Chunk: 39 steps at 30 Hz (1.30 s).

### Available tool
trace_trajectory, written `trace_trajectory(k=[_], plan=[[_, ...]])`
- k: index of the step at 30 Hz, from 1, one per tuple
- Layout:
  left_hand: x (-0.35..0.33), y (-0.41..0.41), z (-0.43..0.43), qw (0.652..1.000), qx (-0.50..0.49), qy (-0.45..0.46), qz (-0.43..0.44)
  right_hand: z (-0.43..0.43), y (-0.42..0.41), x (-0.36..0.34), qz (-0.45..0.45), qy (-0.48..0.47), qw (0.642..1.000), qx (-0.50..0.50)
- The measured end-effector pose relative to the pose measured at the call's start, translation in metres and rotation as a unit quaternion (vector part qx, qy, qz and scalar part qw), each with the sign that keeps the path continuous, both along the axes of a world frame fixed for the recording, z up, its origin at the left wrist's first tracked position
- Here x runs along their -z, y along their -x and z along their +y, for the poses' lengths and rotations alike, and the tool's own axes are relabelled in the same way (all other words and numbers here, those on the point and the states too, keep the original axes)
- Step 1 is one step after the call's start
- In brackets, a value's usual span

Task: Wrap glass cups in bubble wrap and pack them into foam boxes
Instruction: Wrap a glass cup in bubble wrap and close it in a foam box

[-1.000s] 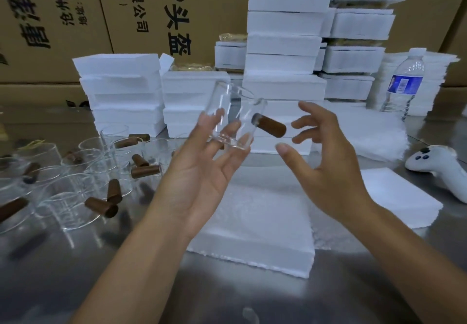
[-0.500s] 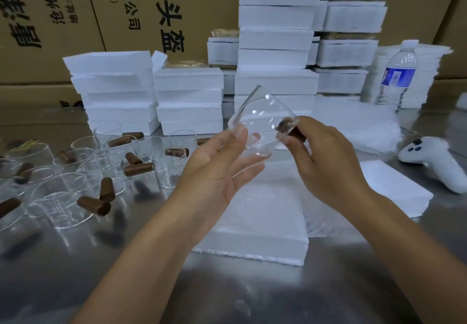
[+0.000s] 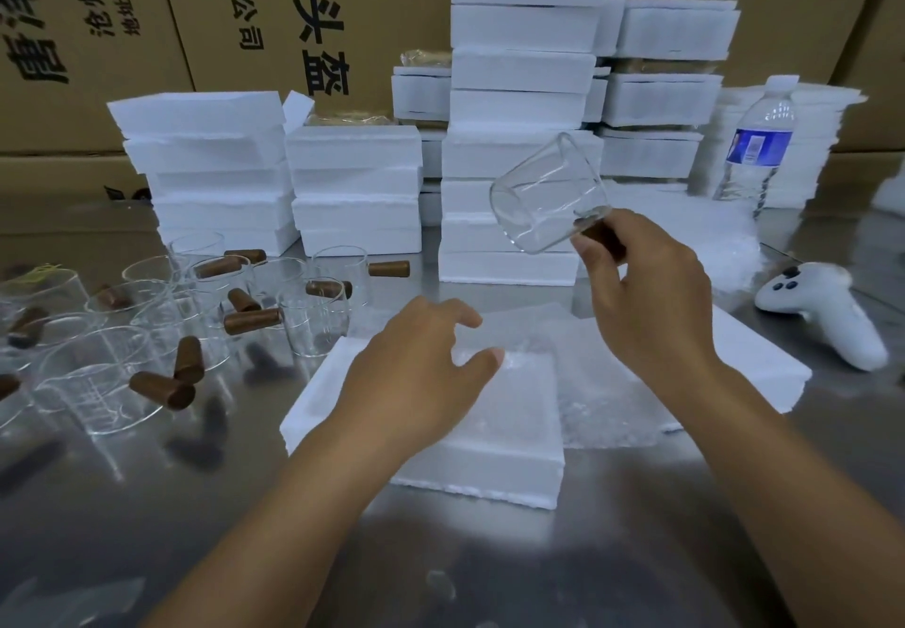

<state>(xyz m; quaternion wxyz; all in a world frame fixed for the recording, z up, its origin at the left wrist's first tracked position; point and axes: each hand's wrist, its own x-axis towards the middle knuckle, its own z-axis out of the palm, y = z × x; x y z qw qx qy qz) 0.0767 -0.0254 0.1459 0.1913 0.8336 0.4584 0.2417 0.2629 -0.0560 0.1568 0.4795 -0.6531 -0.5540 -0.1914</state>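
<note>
"Where's the glass cup (image 3: pixel 543 201)?"
"Up off the table (image 3: pixel 245 529), tilted, at one o'clock from the foam box (image 3: pixel 489 471). The right hand (image 3: pixel 646 294) has its fingers (image 3: pixel 592 258) pinched on the brown handle (image 3: pixel 601 237)."
"And the left hand (image 3: pixel 421 378)?"
"Over the bubble wrap (image 3: pixel 602 392) lying on that box, fingers (image 3: pixel 460 319) loosely spread, gripping nothing, thumb tip touching the wrap."
"The other cups (image 3: pixel 98 382)?"
"Clustered at nine o'clock."

1. Packing/warehouse area: printed cardboard cartons (image 3: pixel 147 40) form the back wall.
2. Stacked white foam boxes (image 3: pixel 524 113) in bulk.
3. Steel surface (image 3: pixel 196 505) with many glass cups (image 3: pixel 98 382) staged, bubble wrap sheets (image 3: pixel 602 382) laid out.
</note>
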Motion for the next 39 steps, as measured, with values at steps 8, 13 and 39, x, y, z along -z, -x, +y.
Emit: trace_trajectory(k=[8,13,39], plan=[[0.007,-0.002,0.011,0.997,-0.020,-0.036,-0.065,0.002,-0.004,-0.003,0.112,-0.025,0.991,-0.064],[0.002,0.005,0.020,0.980,-0.068,-0.045,-0.183,0.001,0.000,-0.010,0.206,-0.078,0.966,-0.134],[-0.003,0.016,0.023,0.947,-0.016,-0.140,-0.290,0.004,-0.007,-0.003,0.055,-0.011,0.994,-0.093]])
